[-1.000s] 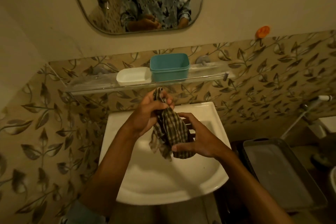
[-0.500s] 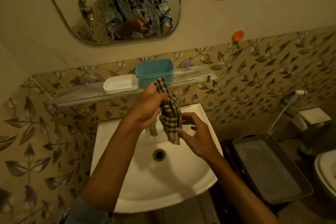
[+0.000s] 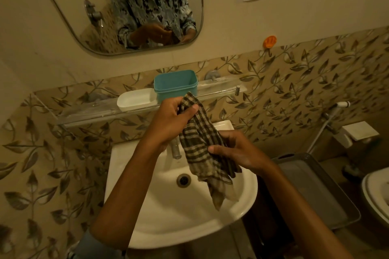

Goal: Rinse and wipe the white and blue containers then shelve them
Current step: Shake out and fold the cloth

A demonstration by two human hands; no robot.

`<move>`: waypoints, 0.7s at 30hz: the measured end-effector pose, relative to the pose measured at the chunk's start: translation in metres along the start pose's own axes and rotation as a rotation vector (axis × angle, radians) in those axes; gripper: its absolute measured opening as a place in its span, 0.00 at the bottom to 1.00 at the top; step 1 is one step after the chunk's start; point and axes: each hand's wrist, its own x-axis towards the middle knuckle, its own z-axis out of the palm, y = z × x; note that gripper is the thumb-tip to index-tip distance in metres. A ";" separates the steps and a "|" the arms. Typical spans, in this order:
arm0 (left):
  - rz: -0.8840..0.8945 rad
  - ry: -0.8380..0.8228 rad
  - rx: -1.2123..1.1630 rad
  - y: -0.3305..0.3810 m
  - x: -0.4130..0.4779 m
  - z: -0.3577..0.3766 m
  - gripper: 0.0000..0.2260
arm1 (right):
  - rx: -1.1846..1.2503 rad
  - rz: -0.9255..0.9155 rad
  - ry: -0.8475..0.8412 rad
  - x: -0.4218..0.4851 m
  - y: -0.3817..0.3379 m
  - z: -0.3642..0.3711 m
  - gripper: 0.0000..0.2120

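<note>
A blue container [image 3: 175,83] and a low white container [image 3: 135,102] stand side by side on the glass shelf [image 3: 88,112] above the sink. Over the basin, my left hand [image 3: 170,120] grips the top of a checked cloth [image 3: 202,149], just in front of the blue container. My right hand [image 3: 237,151] holds the cloth lower down at its right side. The cloth's tail hangs down into the white sink [image 3: 168,212].
A tap [image 3: 175,150] pokes out behind the cloth, with the drain [image 3: 183,179] below it. A mirror [image 3: 126,6] hangs above the shelf. A grey bin lid [image 3: 315,191], a toilet rim [image 3: 376,193] and a hand sprayer [image 3: 336,107] are at the right.
My view has tilted up and the sink has slid lower. My left hand has raised the cloth towards the shelf; my right hand has taken hold of it again lower down.
</note>
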 end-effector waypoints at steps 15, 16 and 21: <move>0.147 -0.198 0.239 0.001 -0.002 0.017 0.04 | 0.104 -0.038 0.132 -0.010 -0.022 -0.020 0.22; 0.166 -0.231 0.276 -0.001 -0.002 0.025 0.05 | 0.099 -0.068 0.142 -0.007 -0.029 -0.020 0.22; 0.273 -0.178 0.270 -0.009 0.001 0.057 0.07 | 0.008 -0.130 0.197 -0.004 -0.044 -0.034 0.13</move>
